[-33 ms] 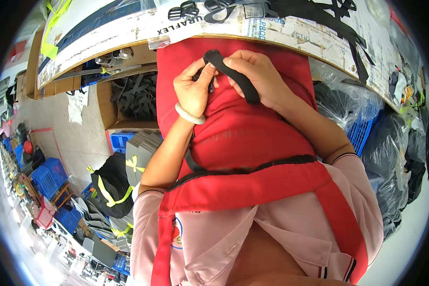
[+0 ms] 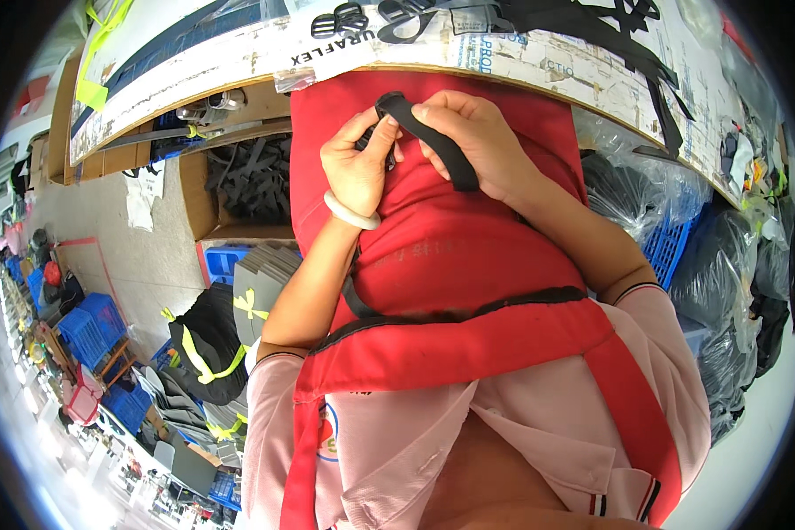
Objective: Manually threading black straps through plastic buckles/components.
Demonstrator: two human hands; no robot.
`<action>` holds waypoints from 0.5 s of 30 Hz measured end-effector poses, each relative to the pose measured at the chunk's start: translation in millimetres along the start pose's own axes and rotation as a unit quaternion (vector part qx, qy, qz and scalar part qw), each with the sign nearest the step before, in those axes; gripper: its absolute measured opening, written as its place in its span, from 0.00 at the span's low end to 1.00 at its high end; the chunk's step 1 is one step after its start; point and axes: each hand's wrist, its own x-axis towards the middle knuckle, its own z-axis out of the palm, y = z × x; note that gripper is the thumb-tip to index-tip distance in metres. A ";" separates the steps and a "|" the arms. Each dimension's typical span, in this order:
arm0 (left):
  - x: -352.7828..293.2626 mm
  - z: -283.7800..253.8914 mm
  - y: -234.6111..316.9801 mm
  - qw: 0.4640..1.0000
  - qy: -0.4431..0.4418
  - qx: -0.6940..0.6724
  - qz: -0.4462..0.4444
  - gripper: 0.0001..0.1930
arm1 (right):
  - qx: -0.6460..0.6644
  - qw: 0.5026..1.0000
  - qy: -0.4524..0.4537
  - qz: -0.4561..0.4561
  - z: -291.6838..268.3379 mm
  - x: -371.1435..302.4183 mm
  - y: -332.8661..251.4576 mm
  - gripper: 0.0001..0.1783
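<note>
A black webbing strap (image 2: 437,144) is stretched between my hands above the lap of my red apron (image 2: 468,256). My left hand (image 2: 359,159), with a pale bangle at the wrist, pinches the strap's folded end, where a small dark piece shows partly behind the fingers; I cannot make out its kind. With thumb and fingers closed, my right hand (image 2: 479,141) grips the strap a little further along. The strap's loose tail bends down below the right fingers and ends over the apron.
A worn white worktable (image 2: 539,66) curves across the front, with black plastic buckles (image 2: 340,19) and black straps (image 2: 632,49) on it. Left of my lap is a cardboard box (image 2: 194,190) of black strap pieces. Clear plastic bags and a blue crate (image 2: 667,247) stand at the right.
</note>
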 end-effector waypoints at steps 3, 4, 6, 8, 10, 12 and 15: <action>1.2 -2.9 -1.2 0.999 0.016 0.038 0.028 0.08 | 0.008 0.999 0.001 -0.032 2.9 1.4 3.0 0.09; 1.2 -4.1 -2.0 0.998 0.017 0.041 0.044 0.08 | -0.002 0.999 0.009 -0.033 4.1 0.6 3.7 0.10; -0.3 -3.9 -1.3 0.997 0.016 0.043 0.060 0.09 | -0.012 0.999 0.017 -0.033 5.4 -0.3 4.7 0.12; -1.4 -4.4 2.4 0.984 0.026 0.142 0.105 0.09 | -0.040 0.997 0.017 -0.062 7.4 3.3 7.0 0.12; 1.7 -8.3 1.2 0.953 0.010 0.230 0.197 0.09 | -0.041 0.996 0.021 -0.071 6.1 7.4 12.1 0.12; 4.2 -13.1 -1.8 0.906 -0.004 0.313 0.286 0.10 | -0.042 0.996 0.024 -0.080 1.3 14.1 16.7 0.12; 5.1 -18.7 -2.6 0.878 -0.048 0.339 0.335 0.10 | -0.019 0.998 -0.025 -0.049 -10.7 22.1 19.6 0.15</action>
